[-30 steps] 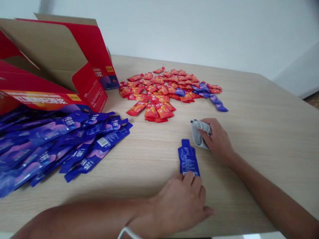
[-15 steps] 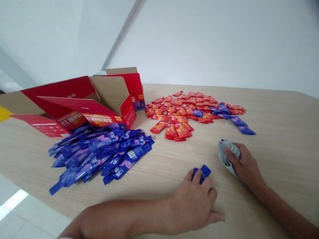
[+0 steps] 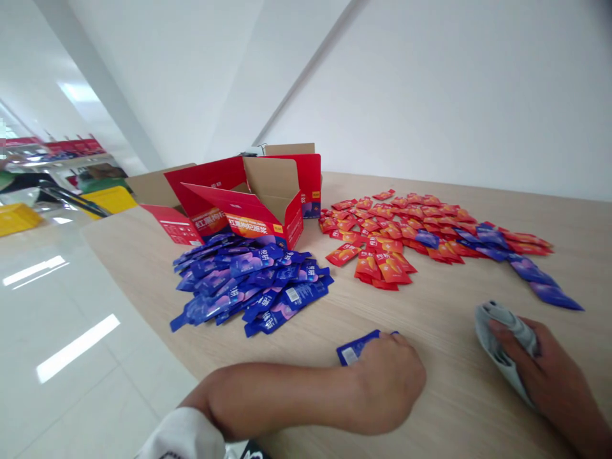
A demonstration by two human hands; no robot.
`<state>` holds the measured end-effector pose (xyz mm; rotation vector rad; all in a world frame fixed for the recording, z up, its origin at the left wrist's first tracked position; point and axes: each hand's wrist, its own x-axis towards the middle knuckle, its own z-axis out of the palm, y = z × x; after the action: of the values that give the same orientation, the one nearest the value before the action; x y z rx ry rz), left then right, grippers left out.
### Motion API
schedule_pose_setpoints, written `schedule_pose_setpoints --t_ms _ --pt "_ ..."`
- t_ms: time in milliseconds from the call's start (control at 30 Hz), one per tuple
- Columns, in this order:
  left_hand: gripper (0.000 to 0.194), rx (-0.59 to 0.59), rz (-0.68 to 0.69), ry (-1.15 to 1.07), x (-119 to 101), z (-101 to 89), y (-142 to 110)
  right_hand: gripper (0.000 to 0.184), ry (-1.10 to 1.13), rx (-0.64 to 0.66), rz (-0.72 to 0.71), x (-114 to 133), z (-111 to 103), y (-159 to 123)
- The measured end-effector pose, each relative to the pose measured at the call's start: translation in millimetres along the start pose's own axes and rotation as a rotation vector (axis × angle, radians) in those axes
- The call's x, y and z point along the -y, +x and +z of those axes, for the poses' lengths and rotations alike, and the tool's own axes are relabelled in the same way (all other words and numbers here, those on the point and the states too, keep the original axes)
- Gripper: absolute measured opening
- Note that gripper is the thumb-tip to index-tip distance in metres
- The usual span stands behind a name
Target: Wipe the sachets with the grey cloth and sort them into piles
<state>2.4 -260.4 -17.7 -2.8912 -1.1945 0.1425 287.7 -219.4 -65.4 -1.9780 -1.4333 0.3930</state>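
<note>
My left hand (image 3: 394, 382) is closed, its fingers curled under and hidden from view, over a blue sachet (image 3: 351, 355) at the front of the table. One end of this sachet, with a pale label, sticks out to the left of the hand. Further right, my right hand (image 3: 557, 366) grips a folded grey cloth (image 3: 495, 331) between thumb and fingers. To the left lies a heap of blue spouted sachets (image 3: 248, 280). Beyond my hands, many small red-orange sachets (image 3: 382, 245) are spread out, with a few blue ones (image 3: 545, 280) at their right side.
Open red cardboard boxes (image 3: 291, 220) with raised flaps stand behind the blue heap. A white wall (image 3: 454, 95) borders the table (image 3: 430, 306) at the back. On the left are shiny floor tiles (image 3: 81, 357), yellow objects (image 3: 112, 199) and part of another person (image 3: 100, 178).
The view has swung left, so the table's things appear further right. My left hand has turned and its fingers are more curled; the sachet now shows on its left. The cloth stays in my right hand.
</note>
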Motion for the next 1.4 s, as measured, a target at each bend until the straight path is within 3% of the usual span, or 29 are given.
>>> schedule_pose_setpoints --t_ms 267,400,533,700,867,1200,1400 --pt "0.023 -0.032 0.029 0.001 6.7 3.2 -0.9 0.039 0.026 -0.030 -0.008 -15.9 6.2 6.4" --pt "0.034 -0.057 -0.140 0.052 9.1 -4.3 -4.3 0.043 0.041 -0.022 -0.001 -16.4 5.5 7.1" --pt "0.039 0.065 -0.316 0.032 14.5 -16.4 -6.7 0.047 0.033 0.005 0.027 -13.9 4.7 6.6" --pt "0.021 0.194 -0.216 -0.056 29.0 -24.2 -5.2 0.044 0.017 -0.003 0.005 -9.1 3.5 3.7" --pt "0.013 0.232 -0.111 -0.113 38.0 -26.8 -2.6 0.045 -0.004 0.024 0.005 -6.0 2.3 2.3" --pt "0.018 0.211 -0.058 -0.108 34.1 -25.8 -5.0 0.060 -0.071 0.067 0.017 -9.2 -0.2 6.6" --pt "0.016 0.145 -0.018 -0.099 45.9 -30.8 -6.1 0.062 -0.023 0.109 0.009 -15.5 2.6 8.2"
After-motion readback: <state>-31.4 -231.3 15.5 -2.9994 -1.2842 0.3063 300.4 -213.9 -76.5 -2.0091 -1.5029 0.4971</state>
